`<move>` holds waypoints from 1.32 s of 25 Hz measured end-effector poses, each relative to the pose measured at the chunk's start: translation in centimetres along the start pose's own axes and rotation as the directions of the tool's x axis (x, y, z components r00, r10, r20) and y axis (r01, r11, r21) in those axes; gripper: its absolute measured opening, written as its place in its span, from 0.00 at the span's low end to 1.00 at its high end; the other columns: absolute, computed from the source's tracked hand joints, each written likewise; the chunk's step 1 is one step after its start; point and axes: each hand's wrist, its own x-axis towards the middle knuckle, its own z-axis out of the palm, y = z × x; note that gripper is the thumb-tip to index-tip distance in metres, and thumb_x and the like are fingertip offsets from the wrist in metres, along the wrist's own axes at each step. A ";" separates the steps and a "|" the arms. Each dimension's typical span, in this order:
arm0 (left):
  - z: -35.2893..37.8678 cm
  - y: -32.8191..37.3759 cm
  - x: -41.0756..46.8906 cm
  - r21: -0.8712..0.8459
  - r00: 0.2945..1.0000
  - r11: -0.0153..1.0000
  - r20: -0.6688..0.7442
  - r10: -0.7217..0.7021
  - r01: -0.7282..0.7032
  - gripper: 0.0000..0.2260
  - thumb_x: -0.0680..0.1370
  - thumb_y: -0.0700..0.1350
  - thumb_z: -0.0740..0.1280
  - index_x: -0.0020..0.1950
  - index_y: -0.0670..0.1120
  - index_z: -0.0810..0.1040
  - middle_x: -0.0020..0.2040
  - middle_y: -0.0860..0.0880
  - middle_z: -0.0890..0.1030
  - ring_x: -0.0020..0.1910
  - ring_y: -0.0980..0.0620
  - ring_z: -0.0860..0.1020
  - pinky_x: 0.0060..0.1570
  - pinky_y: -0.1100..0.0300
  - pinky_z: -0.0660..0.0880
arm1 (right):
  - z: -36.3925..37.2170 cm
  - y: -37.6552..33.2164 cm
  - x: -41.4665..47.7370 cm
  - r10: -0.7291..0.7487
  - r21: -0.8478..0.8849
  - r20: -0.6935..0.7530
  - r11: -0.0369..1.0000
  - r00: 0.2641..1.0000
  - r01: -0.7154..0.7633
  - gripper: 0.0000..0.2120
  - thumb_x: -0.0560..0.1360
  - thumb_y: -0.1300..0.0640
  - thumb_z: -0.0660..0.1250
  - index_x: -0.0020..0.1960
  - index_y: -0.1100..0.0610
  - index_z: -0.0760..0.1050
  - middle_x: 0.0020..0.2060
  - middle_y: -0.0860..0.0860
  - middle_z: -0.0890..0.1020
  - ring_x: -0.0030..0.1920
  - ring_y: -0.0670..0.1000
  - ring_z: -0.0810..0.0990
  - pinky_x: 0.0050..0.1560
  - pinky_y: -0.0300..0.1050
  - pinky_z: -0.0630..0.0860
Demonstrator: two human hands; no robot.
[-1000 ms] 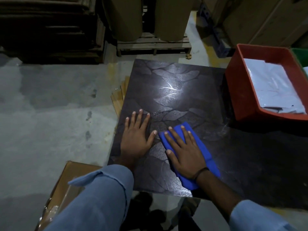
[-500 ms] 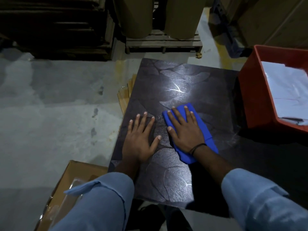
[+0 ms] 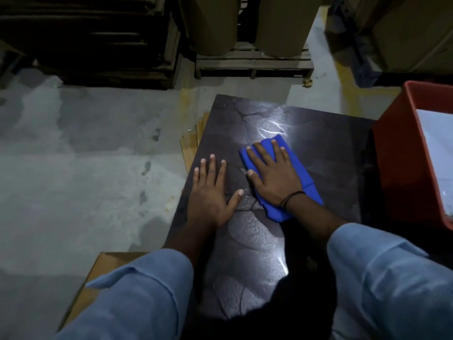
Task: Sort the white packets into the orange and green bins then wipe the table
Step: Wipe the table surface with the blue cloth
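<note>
I see my right hand [image 3: 274, 177] spread flat, pressing the blue cloth [image 3: 304, 176], which lies under its palm on the dark table [image 3: 323, 143]. My left hand [image 3: 210, 195] lies flat just beside it, holding nothing. The orange bin [image 3: 402, 168] of white packets [image 3: 438, 148] stands to the right.

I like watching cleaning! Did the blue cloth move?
Yes. The blue cloth slid forward under the right hand, toward the table's far edge, away from the person.

Glossy dark textured table [image 3: 318, 133], soft blue cloth [image 3: 301, 173], matt concrete floor [image 3: 85, 168]
</note>
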 end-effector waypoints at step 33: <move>1.2 -0.4 0.1 0.000 0.998 1.000 -0.062 0.004 -0.004 0.38 0.80 0.66 0.61 0.84 0.47 0.56 0.85 0.45 0.51 0.84 0.43 0.48 0.80 0.41 0.54 | -0.5 -0.9 15.0 -0.294 0.069 0.027 0.954 0.955 0.292 0.29 0.83 0.39 0.49 0.82 0.46 0.52 0.82 0.47 0.53 0.81 0.62 0.47 0.80 0.60 0.45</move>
